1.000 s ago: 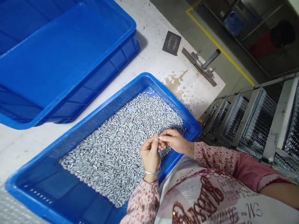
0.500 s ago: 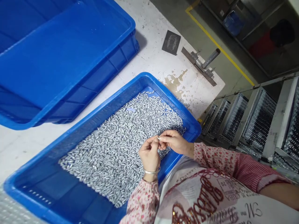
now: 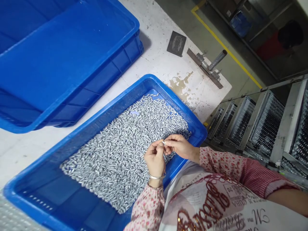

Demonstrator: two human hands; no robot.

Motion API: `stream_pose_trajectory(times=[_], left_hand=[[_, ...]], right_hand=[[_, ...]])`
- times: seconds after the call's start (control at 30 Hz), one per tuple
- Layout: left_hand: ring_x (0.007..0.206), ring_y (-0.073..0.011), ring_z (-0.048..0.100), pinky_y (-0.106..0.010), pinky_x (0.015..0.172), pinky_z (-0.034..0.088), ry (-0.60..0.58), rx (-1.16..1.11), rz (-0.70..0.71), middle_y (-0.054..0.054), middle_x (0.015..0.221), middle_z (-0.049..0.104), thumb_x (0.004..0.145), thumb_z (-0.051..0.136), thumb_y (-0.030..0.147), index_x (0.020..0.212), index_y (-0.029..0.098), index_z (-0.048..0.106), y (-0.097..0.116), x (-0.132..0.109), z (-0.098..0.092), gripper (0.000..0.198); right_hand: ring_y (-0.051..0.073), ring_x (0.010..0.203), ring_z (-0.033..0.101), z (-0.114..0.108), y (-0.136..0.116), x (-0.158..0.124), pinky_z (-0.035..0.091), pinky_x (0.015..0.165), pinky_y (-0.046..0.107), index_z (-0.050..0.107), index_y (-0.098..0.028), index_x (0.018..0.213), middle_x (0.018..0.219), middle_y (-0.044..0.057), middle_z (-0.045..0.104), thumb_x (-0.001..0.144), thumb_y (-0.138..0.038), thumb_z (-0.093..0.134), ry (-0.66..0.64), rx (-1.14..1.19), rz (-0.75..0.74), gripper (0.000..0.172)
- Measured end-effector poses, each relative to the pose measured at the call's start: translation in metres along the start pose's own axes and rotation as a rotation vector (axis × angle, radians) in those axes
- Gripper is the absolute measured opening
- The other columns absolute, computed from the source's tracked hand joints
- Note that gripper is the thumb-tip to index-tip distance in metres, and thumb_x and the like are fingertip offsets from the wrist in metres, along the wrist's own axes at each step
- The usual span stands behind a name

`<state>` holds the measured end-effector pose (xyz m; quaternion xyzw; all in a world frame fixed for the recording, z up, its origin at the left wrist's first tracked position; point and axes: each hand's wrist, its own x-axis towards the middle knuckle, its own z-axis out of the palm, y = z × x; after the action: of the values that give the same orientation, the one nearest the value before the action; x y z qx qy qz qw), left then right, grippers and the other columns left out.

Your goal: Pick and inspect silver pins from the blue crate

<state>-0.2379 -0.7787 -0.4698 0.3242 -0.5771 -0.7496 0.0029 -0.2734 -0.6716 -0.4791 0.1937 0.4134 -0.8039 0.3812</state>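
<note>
Above the near side of a blue plastic tray (image 3: pixel 203 131), my two hands meet at the fingertips. A small pointed silver piece (image 3: pixel 163 142) is pinched between them. My left hand (image 3: pixel 155 160), with a bangle at the wrist, has its thumb and forefinger closed on one end. From the other side, the closed fingertips of my right hand (image 3: pixel 179 146) grip the same piece. Under and beyond the hands, a wide layer of similar spindle-shaped silver pieces (image 3: pixel 120 144) covers much of the tray floor. The fingers partly hide the held piece, so its exact kind is unclear.
Larger blue crates (image 3: pixel 108 64) stand stacked at the upper left on the worn white table (image 3: pixel 154 54). A dark square plate (image 3: pixel 176 43) and a metal bar with a handle (image 3: pixel 204 69) lie near the table's far edge. Metal racks (image 3: pixel 260 118) run along the right.
My left hand has shifted very slightly to the right. Both hands keep their pinch on the small silver piece, and the tray and crates have stayed put.
</note>
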Motion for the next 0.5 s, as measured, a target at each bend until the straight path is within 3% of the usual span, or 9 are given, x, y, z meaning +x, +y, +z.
stream_pose_trajectory(times=[0.33,0.5], left_hand=[[0.051,-0.0079,0.048,-0.020,0.049,0.041,-0.068,-0.331,-0.120,0.002,0.060,0.055,0.077,0.071,0.040,0.083,0.015,0.064,-0.004,-0.001,0.002,0.027],[0.052,-0.0079,0.045,-0.019,0.050,0.040,-0.033,-0.348,-0.162,0.004,0.057,0.049,0.075,0.072,0.041,0.079,0.015,0.062,-0.013,0.005,-0.006,0.028]], right_hand=[[0.009,0.053,0.057,0.002,0.000,-0.001,0.045,0.052,0.022,0.067,-0.013,0.077,0.064,0.001,0.065,0.071,-0.038,0.079,-0.036,0.071,0.028,0.028],[0.009,0.056,0.058,0.001,-0.002,-0.001,0.043,0.052,0.022,0.068,-0.015,0.093,0.070,0.001,0.066,0.071,-0.035,0.079,-0.014,0.093,0.043,0.031]])
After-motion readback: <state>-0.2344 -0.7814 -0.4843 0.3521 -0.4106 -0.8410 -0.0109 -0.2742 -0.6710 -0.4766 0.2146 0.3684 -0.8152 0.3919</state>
